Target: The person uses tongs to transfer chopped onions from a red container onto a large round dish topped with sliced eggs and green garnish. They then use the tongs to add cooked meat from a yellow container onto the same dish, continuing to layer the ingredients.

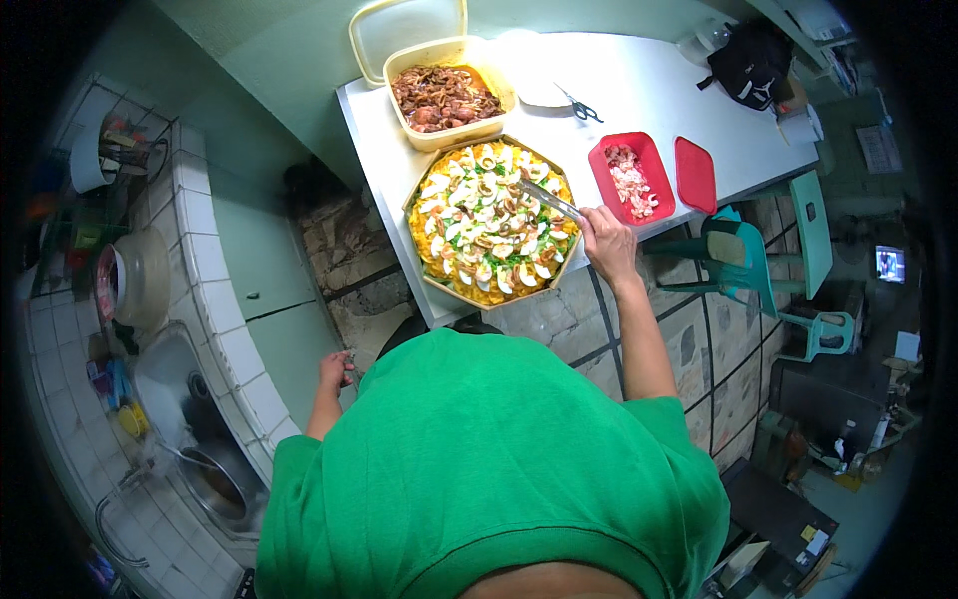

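My right hand grips the end of metal tongs, whose tips reach over a large octagonal tray. Filling the tray is a yellow-orange dish topped with egg slices, chopped greens and brown pieces. Whether the tips touch the food or pinch anything is too small to tell. My left hand hangs low beside my body, its fingers loosely curled and apart, with nothing seen in it. Behind the tray stands a cream tub of dark saucy meat; to the right, a red container holds pale pinkish pieces.
On the white table lie scissors, a red lid and a black bag. A cream lid leans by the wall. Green plastic chairs stand right; a tiled counter with a sink runs along the left.
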The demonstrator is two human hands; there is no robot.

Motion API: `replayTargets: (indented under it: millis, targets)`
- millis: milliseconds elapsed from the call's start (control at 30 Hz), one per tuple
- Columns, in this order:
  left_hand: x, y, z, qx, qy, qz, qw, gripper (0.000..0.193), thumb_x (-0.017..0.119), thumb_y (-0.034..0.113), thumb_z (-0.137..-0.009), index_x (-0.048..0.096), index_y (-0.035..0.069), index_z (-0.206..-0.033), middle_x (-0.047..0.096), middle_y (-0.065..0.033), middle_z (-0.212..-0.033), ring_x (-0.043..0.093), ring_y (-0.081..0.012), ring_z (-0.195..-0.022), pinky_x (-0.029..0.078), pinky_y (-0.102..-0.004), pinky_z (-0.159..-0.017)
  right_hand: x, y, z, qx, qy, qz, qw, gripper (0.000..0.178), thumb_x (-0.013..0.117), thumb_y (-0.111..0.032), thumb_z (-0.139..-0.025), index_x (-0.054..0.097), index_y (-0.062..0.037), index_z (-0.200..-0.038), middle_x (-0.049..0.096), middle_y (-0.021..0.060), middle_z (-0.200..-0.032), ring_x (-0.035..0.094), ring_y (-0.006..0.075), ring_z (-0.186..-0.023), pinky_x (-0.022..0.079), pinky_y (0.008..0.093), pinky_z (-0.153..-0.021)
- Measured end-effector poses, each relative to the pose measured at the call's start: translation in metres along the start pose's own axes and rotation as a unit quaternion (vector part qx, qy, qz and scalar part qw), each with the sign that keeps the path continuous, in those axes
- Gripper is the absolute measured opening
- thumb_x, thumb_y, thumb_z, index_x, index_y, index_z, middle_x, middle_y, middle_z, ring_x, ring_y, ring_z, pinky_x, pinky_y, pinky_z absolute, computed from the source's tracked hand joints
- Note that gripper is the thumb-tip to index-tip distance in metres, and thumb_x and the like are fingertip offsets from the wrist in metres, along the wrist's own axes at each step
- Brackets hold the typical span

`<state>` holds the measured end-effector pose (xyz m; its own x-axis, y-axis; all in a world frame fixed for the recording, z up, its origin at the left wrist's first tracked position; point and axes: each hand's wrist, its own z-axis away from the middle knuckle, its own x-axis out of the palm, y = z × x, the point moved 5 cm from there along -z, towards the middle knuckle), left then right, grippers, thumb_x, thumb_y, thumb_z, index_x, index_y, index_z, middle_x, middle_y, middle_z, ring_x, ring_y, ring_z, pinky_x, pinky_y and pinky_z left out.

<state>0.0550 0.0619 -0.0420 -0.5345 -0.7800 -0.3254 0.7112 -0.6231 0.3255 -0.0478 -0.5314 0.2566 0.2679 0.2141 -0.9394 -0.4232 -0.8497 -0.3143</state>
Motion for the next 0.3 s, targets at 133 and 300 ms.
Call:
replayTargets:
  millis: [133, 300]
  targets:
    - [0.003, -0.008, -0.002, 0.004, 0.006, 0.029, 1.000, 0.026, 0.053, 0.027, -0.095, 0.064, 0.012, -0.113, 0.065, -0.0081, -0.080, 0.046, -0.0133, -0.043, 0.048, -0.0316, -0.040, -0.001, 0.002, -0.004, 0.007, -0.006, 0.002, 1.000, 0.017, 0.058, -0.021, -0.093, 0.069, -0.0100, -0.099, 0.065, 0.0100, -0.090, 0.065, 0.0324, -0.079, 0.052, 0.0412, -0.068]
    - [0.002, -0.011, -0.015, -0.004, 0.013, 0.038, 0.999, 0.027, 0.055, 0.028, -0.094, 0.064, 0.012, -0.114, 0.066, -0.0084, -0.080, 0.046, -0.0134, -0.043, 0.049, -0.0322, -0.041, -0.003, 0.007, -0.005, 0.006, 0.008, 0.008, 1.000, 0.018, 0.059, -0.022, -0.092, 0.069, -0.0096, -0.100, 0.066, 0.0100, -0.091, 0.066, 0.0319, -0.079, 0.052, 0.0406, -0.068]
